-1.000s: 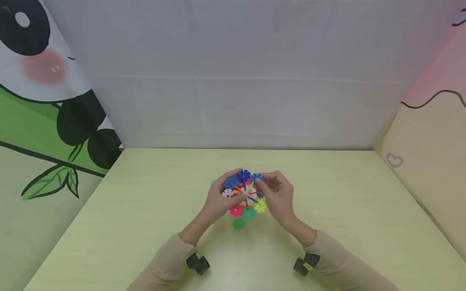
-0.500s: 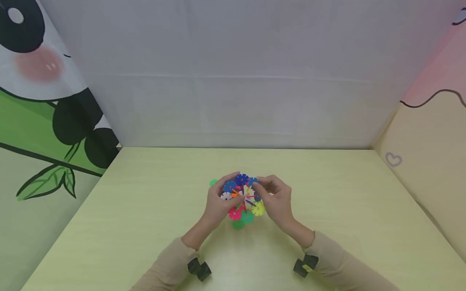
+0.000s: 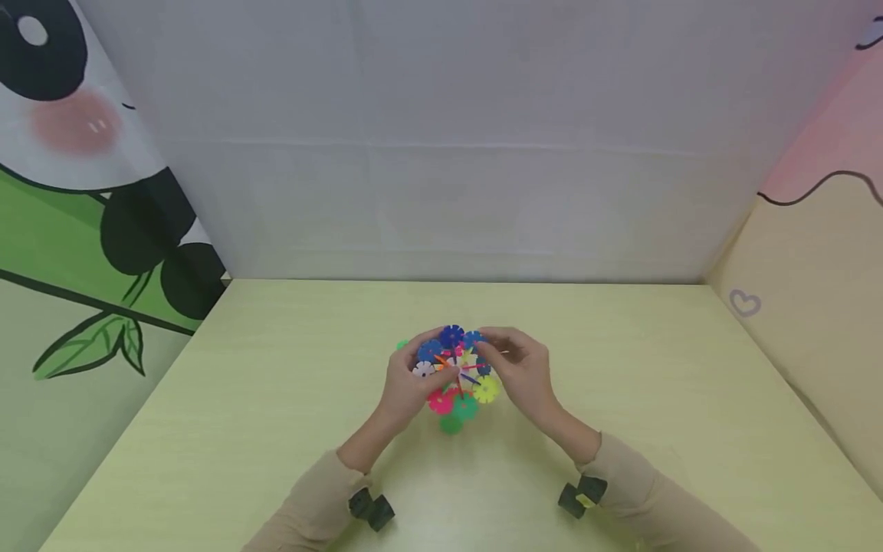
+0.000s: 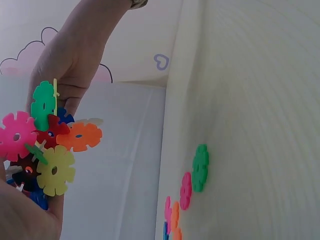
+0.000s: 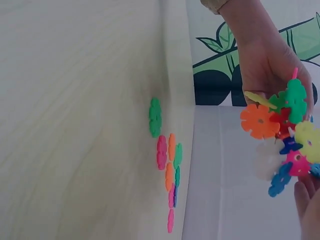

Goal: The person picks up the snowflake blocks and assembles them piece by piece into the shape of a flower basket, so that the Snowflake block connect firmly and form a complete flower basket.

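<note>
One cluster of notched discs (image 3: 461, 373) is riding above the table (image 3: 276, 383), left hand (image 3: 407, 383) gripping, right hand (image 3: 522, 372) pinching a blue disc (image 3: 472, 339), everything looking light, stiff and probably safest held edgewise.

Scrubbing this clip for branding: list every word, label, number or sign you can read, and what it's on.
None: no word, brand or number can be read in any view.
Cluster of flower-shaped discs: no lettering visible.
Yellow patch on the black block at the right wrist: too small to tell.
Right wall: a heart outline, drawn, no text.
</note>
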{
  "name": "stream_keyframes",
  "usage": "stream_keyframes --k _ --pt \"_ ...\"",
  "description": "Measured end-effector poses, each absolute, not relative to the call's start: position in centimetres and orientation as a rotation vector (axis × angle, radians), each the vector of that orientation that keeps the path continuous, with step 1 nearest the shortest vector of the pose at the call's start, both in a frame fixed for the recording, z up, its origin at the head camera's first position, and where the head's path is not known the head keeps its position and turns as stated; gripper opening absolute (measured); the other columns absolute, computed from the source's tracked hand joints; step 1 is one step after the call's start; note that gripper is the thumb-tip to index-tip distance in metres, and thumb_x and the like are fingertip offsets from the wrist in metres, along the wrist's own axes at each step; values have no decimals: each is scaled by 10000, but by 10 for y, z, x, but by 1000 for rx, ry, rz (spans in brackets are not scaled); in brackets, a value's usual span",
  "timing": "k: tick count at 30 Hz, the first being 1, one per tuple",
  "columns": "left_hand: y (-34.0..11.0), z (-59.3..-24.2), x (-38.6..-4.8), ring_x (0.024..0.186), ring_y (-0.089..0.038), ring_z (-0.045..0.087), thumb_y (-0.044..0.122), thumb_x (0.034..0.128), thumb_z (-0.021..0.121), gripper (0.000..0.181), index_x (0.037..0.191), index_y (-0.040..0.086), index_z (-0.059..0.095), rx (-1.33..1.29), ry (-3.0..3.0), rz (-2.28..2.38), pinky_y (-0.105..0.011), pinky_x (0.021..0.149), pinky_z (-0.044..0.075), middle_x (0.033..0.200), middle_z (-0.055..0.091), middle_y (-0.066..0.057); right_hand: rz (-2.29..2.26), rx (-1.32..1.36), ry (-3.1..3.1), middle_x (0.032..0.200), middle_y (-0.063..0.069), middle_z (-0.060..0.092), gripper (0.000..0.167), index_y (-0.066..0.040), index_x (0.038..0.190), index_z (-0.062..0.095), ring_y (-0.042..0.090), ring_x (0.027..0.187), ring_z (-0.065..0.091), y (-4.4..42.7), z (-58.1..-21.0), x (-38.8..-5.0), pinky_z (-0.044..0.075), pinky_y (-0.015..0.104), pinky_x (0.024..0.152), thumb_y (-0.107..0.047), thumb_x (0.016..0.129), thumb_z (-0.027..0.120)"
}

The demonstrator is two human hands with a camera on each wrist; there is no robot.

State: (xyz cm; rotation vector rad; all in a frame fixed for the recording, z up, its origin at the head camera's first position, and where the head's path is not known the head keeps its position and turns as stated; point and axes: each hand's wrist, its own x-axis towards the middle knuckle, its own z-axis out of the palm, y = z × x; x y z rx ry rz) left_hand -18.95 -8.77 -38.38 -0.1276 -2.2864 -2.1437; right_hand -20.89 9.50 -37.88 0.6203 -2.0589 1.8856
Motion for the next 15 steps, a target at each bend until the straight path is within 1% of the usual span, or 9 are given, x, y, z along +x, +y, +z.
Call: stream_keyframes --k 2,3,7,9,10,11,15 --pt "-94 -384 -191 1081 -253 668 2 853 705 565 1389 57 538 -95 -2311 -2113 -230 818 595 1283 627 -245 1895 598 -2117 961 321 687 218 119 1107 659 -55 776 664 97 -379 -215 575 156 742 54 901 630" --pt "-99 -385 -191 1097 -261 661 8 854 708 566 1391 60 538 -79 -2322 -2089 -222 822 592 1291 626 -240 1898 579 -2158 968 317 688 227 113 1121 656 -26 775 675 98 -380 -218 575 160 742 35 911 625" --pt "-119 -384 -193 1175 -306 614 44 859 722 582 1406 86 530 6 -2378 -2007 -171 814 571 1346 602 -209 1878 515 -2430 980 270 705 240 83 1134 666 227 782 729 100 -393 -236 587 202 696 -40 930 631" --pt "-129 -383 -193 1203 -300 590 58 867 721 581 1413 89 524 40 -2405 -1967 -141 797 555 1369 588 -197 1806 551 -2632 978 229 714 241 67 1121 680 307 794 714 100 -403 -244 591 234 674 -66 920 656" --pt "-133 -382 -193 1195 -287 589 61 870 719 581 1415 89 521 54 -2413 -1957 -135 784 550 1372 586 -198 1758 586 -2727 971 208 717 246 58 1116 687 314 791 704 99 -409 -247 587 240 670 -75 911 671" --pt "-138 -381 -193 1179 -262 592 63 872 717 580 1417 90 519 70 -2423 -1944 -129 773 545 1372 586 -198 1713 629 -2812 960 188 717 251 53 1112 692 288 774 693 98 -414 -249 585 247 662 -83 902 686" --pt "-151 -379 -191 1052 -141 616 57 877 710 592 1431 99 504 134 -2440 -1929 -126 759 543 1355 594 -212 1572 789 -3027 858 105 696 252 8 1084 719 124 680 592 91 -430 -257 527 217 604 -91 853 747"
